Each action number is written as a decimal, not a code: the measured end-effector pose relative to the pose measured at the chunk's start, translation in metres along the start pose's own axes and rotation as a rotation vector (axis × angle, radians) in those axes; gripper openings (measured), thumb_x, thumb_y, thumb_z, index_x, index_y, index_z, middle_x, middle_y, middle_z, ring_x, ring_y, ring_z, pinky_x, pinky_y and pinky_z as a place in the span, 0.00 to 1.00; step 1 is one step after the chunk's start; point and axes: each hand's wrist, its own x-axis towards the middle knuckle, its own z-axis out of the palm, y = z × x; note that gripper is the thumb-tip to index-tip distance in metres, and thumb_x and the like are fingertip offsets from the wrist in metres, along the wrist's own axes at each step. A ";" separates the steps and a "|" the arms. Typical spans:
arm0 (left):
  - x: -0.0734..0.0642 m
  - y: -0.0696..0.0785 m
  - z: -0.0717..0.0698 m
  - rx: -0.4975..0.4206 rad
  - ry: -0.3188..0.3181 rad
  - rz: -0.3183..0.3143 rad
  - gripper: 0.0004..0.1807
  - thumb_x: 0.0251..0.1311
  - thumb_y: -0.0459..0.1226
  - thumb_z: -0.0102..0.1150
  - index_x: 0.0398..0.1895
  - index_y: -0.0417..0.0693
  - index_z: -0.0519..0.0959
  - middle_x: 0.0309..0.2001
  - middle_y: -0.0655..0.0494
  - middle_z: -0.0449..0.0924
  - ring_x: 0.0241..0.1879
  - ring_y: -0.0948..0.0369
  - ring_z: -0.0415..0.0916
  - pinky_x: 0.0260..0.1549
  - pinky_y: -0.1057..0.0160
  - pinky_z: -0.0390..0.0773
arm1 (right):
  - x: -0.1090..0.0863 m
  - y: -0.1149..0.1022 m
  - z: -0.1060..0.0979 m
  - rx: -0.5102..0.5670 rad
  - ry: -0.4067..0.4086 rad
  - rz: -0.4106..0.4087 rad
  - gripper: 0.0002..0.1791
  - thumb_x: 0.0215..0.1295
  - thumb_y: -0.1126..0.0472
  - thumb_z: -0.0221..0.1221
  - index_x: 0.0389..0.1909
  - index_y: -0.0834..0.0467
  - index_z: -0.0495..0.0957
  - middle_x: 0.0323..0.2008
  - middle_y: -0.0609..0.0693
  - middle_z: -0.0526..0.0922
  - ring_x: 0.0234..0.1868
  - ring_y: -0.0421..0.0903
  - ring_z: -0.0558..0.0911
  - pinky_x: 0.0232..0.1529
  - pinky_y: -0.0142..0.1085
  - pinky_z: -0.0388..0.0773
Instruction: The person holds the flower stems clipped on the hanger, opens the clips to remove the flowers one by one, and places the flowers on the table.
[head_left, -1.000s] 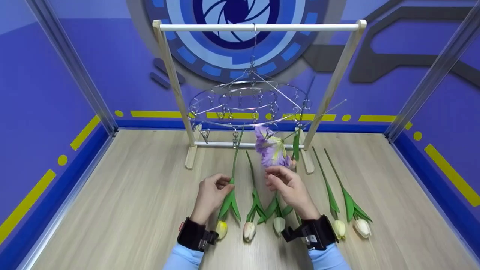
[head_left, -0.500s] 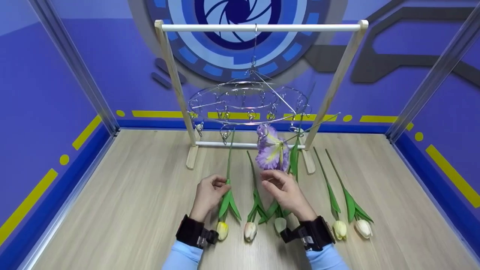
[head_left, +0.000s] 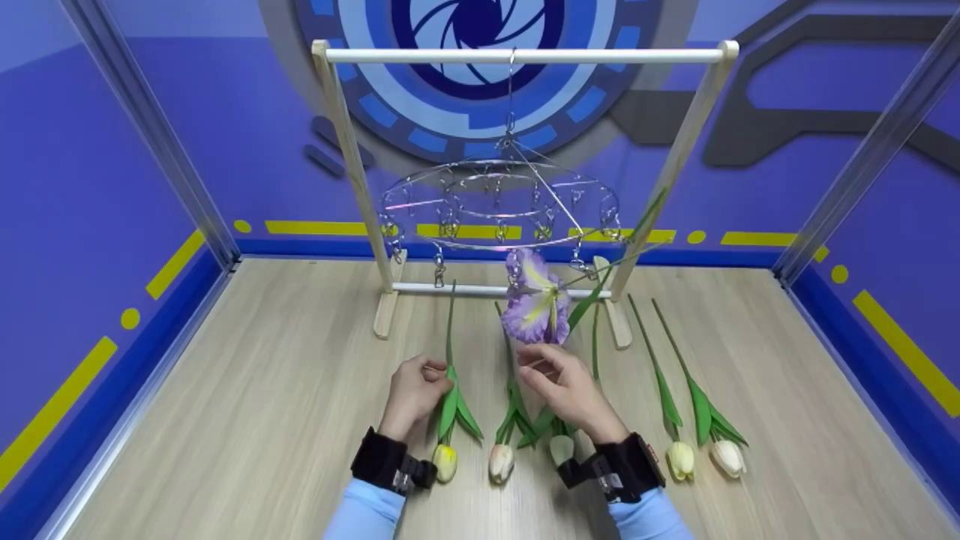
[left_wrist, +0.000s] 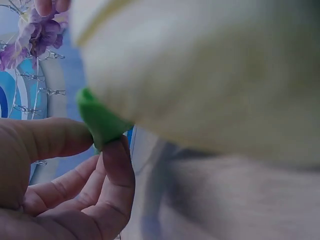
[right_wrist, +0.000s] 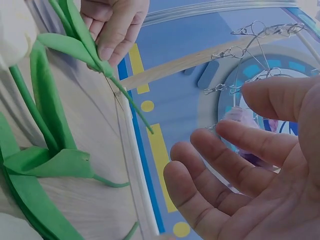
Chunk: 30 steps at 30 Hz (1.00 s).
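My left hand (head_left: pixel 414 396) pinches a yellow tulip (head_left: pixel 445 463) near the base of its green leaves, stem pointing away from me. In the left wrist view, thumb and fingertips close on a green leaf (left_wrist: pixel 102 120), and the pale blossom (left_wrist: pixel 190 75) fills much of the frame. My right hand (head_left: pixel 571 391) holds nothing, its fingers loosely bent with a gap to the thumb in the right wrist view. Just beyond it, a purple iris (head_left: pixel 536 300) hangs from the round metal clip hanger (head_left: pixel 501 246), its stem slanting up to the right.
A wooden rack (head_left: pixel 675 157) carries the hanger on its white top rod (head_left: pixel 600 55). Two tulips lie at right, one pale yellow (head_left: pixel 681 459) and one white (head_left: pixel 726 457). Between my hands lies a pinkish-white tulip (head_left: pixel 502 462); a whitish one (head_left: pixel 562 450) is partly hidden by my right wrist.
The clip hanger has turned and the hanging iris has shifted slightly left. My left hand has moved slightly left with the tulip, its stem tip lower. My right hand has drawn slightly down and left.
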 end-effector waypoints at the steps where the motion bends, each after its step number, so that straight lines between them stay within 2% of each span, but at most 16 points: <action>1: 0.000 -0.001 0.000 0.008 -0.002 -0.007 0.13 0.58 0.28 0.65 0.47 0.35 0.84 0.36 0.47 0.84 0.39 0.53 0.82 0.41 0.55 0.83 | 0.000 0.000 0.000 -0.004 0.003 -0.002 0.16 0.73 0.67 0.59 0.58 0.69 0.79 0.50 0.64 0.84 0.49 0.58 0.84 0.51 0.41 0.82; 6: 0.002 -0.004 0.000 0.021 -0.004 -0.026 0.13 0.57 0.29 0.65 0.46 0.34 0.84 0.36 0.47 0.84 0.36 0.55 0.81 0.36 0.59 0.82 | 0.001 -0.001 0.001 -0.006 0.004 -0.007 0.15 0.73 0.66 0.60 0.56 0.68 0.80 0.50 0.65 0.84 0.49 0.58 0.85 0.50 0.43 0.82; 10: 0.001 -0.005 -0.001 0.035 0.008 -0.013 0.13 0.56 0.29 0.65 0.45 0.34 0.84 0.34 0.47 0.84 0.33 0.57 0.80 0.32 0.62 0.80 | 0.001 -0.001 0.001 0.002 0.004 -0.001 0.15 0.73 0.66 0.60 0.56 0.68 0.80 0.50 0.65 0.84 0.49 0.56 0.85 0.50 0.40 0.82; 13: -0.001 -0.003 -0.003 0.039 -0.012 -0.027 0.13 0.55 0.28 0.64 0.44 0.33 0.83 0.33 0.47 0.83 0.32 0.57 0.79 0.30 0.63 0.79 | 0.001 -0.002 0.000 0.000 -0.001 -0.004 0.15 0.73 0.65 0.60 0.56 0.68 0.80 0.50 0.63 0.84 0.49 0.57 0.85 0.51 0.42 0.82; 18: -0.006 0.004 -0.006 0.062 -0.084 -0.063 0.14 0.55 0.26 0.63 0.46 0.33 0.82 0.35 0.48 0.83 0.32 0.59 0.78 0.30 0.65 0.77 | 0.000 -0.003 -0.001 -0.011 -0.007 -0.006 0.13 0.73 0.65 0.60 0.54 0.66 0.81 0.46 0.60 0.85 0.47 0.56 0.85 0.49 0.41 0.82; 22: -0.012 0.009 -0.008 0.092 -0.155 -0.073 0.21 0.57 0.25 0.62 0.56 0.34 0.79 0.33 0.51 0.81 0.28 0.59 0.79 0.27 0.65 0.77 | -0.001 -0.003 -0.003 0.014 -0.011 -0.028 0.14 0.73 0.67 0.59 0.55 0.68 0.80 0.45 0.61 0.85 0.44 0.51 0.84 0.47 0.36 0.81; 26: -0.018 0.013 -0.010 0.102 -0.221 -0.054 0.29 0.57 0.23 0.60 0.66 0.37 0.76 0.28 0.52 0.80 0.23 0.59 0.79 0.23 0.66 0.76 | -0.002 -0.004 -0.006 0.058 -0.019 -0.043 0.16 0.73 0.68 0.59 0.58 0.70 0.78 0.48 0.63 0.83 0.46 0.48 0.83 0.46 0.34 0.81; 30: -0.025 0.016 -0.010 0.117 -0.271 -0.029 0.27 0.59 0.24 0.59 0.65 0.39 0.78 0.32 0.50 0.83 0.22 0.57 0.80 0.20 0.66 0.75 | -0.003 -0.005 -0.008 0.065 -0.013 -0.021 0.18 0.74 0.67 0.58 0.61 0.70 0.76 0.50 0.63 0.83 0.46 0.45 0.83 0.45 0.33 0.80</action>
